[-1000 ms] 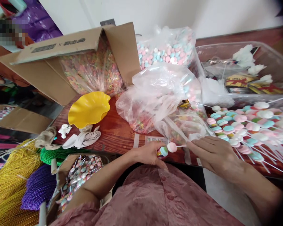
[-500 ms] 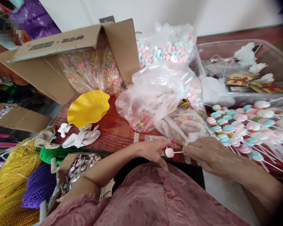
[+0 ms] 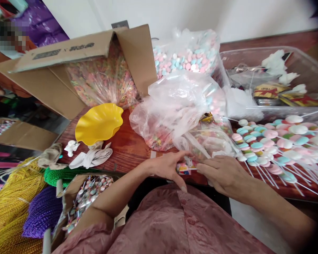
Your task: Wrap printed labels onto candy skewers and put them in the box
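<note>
My right hand (image 3: 224, 176) is closed in a pinch on the white stick of a lollipop (image 3: 193, 169). The lollipop's head lies against a small, brightly printed wrapper (image 3: 183, 168) at the table's front edge, and its outline is hard to make out there. To the left of the wrapper is my left hand (image 3: 168, 167), thumb and forefinger spread around it. Right of my right hand lies a heap of pastel lollipops (image 3: 278, 141) in pink, blue and white, their sticks pointing towards me. Just beyond both hands rests a clear bag of colourful candies (image 3: 201, 139).
A yellow wavy-edged bowl (image 3: 99, 123) sits on the red-brown table (image 3: 127, 155), by a cardboard box (image 3: 139, 60) holding bagged candies. Behind are a bag of pastel candies (image 3: 187, 54) and a clear plastic bin (image 3: 243, 53). A box of wrapped lollipops (image 3: 92, 194) stands below left.
My right hand has shifted slightly left with the lollipop, bringing its head onto the printed wrapper. My left hand has moved a little left, and its fingers are spread.
</note>
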Available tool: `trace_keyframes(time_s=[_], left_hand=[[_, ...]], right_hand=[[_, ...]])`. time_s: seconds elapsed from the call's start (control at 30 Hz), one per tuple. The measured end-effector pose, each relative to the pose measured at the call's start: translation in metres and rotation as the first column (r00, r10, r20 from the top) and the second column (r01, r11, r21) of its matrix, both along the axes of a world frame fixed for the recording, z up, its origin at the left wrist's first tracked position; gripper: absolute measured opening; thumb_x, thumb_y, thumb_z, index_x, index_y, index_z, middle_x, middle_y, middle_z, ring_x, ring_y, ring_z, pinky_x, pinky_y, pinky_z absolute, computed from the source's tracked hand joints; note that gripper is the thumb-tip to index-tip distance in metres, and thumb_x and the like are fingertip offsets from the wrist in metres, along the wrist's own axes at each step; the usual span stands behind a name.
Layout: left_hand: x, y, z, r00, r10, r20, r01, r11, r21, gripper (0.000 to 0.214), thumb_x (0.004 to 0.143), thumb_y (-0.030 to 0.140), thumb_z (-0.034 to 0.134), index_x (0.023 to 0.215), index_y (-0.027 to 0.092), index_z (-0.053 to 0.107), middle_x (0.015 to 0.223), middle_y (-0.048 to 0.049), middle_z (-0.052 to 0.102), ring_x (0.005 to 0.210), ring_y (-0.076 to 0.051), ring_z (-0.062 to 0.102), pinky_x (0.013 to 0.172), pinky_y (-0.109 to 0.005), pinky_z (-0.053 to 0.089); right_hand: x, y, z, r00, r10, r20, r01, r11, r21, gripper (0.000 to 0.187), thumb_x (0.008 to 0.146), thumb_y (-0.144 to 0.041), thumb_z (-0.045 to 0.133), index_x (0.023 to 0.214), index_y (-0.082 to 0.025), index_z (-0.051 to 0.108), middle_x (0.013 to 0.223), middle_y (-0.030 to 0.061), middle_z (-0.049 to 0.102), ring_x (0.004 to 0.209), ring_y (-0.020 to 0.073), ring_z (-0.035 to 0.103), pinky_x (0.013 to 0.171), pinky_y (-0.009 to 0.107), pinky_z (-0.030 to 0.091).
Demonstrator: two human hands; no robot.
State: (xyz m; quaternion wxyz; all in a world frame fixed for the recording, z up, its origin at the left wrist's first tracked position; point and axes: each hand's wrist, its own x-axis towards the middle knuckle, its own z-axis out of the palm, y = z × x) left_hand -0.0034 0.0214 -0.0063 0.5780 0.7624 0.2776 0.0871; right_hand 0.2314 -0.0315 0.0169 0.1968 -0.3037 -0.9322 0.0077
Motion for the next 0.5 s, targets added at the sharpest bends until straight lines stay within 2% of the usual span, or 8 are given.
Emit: trace_keyframes(time_s=[0.13,0.2,0.3,0.37,0.43,0.5], left_hand=[[-0.010,-0.002,-0.005,1.000,0.016,-0.005,-0.016,0.999,-0.035,0.042,0.066,0.036,0.084,0.101,0.018,0.068,0.090,0.0011,0.066,0.085,-0.018,0.060,0.077,-0.027,0.047],[-0.005,-0.005,-0.008,0.999,0.033,0.003,-0.033,0.998,-0.061,0.033,0.069,0.035,0.081,0.094,0.017,0.068,0.082,0.0034,0.064,0.077,-0.015,0.059,0.072,-0.025,0.046],[0.007,-0.008,-0.008,0.998,0.052,-0.032,-0.054,0.997,-0.060,0.032,0.066,0.036,0.083,0.087,0.017,0.068,0.075,0.0045,0.062,0.074,-0.015,0.058,0.069,-0.024,0.046],[0.012,-0.009,-0.006,0.997,0.073,-0.019,-0.074,0.994,-0.079,0.036,0.062,0.036,0.085,0.088,0.017,0.070,0.080,0.0030,0.066,0.079,-0.017,0.060,0.073,-0.026,0.048],[0.011,-0.007,-0.001,0.994,0.087,0.073,-0.075,0.985,-0.156,0.046,0.059,0.035,0.088,0.097,0.018,0.070,0.092,0.0009,0.069,0.089,-0.018,0.061,0.081,-0.028,0.049],[0.003,-0.003,0.004,0.976,0.112,0.188,-0.054,0.956,-0.288,0.054,0.062,0.037,0.087,0.109,0.019,0.069,0.102,-0.0004,0.069,0.095,-0.017,0.061,0.086,-0.028,0.048]], right_hand=[[0.001,0.002,0.002,0.999,-0.007,-0.044,0.013,0.991,0.131,0.030,0.085,-0.002,0.039,0.098,-0.018,0.060,0.083,0.0042,0.068,0.071,0.0161,0.060,0.068,0.031,0.042],[-0.006,0.002,0.003,0.999,0.030,-0.020,-0.027,0.989,0.148,0.028,0.084,-0.002,0.039,0.095,-0.017,0.060,0.081,0.0049,0.067,0.069,0.0167,0.059,0.066,0.032,0.041],[-0.023,0.003,0.002,0.998,0.062,-0.009,-0.060,0.991,0.120,0.027,0.085,-0.001,0.039,0.092,-0.016,0.060,0.075,0.0043,0.064,0.066,0.0164,0.057,0.061,0.030,0.037],[-0.029,0.004,0.001,0.999,0.046,-0.002,-0.046,0.997,0.070,0.025,0.086,-0.003,0.040,0.092,-0.016,0.060,0.074,0.0035,0.063,0.066,0.0162,0.056,0.060,0.030,0.034],[-0.027,0.008,0.001,1.000,0.021,0.018,-0.022,0.999,0.025,0.022,0.087,-0.006,0.042,0.091,-0.017,0.061,0.076,0.0030,0.063,0.066,0.0158,0.054,0.060,0.030,0.031],[-0.019,0.012,0.004,0.999,0.015,0.043,-0.014,1.000,-0.015,0.021,0.088,-0.007,0.044,0.089,-0.018,0.061,0.077,0.0021,0.063,0.066,0.0146,0.052,0.061,0.029,0.029]])
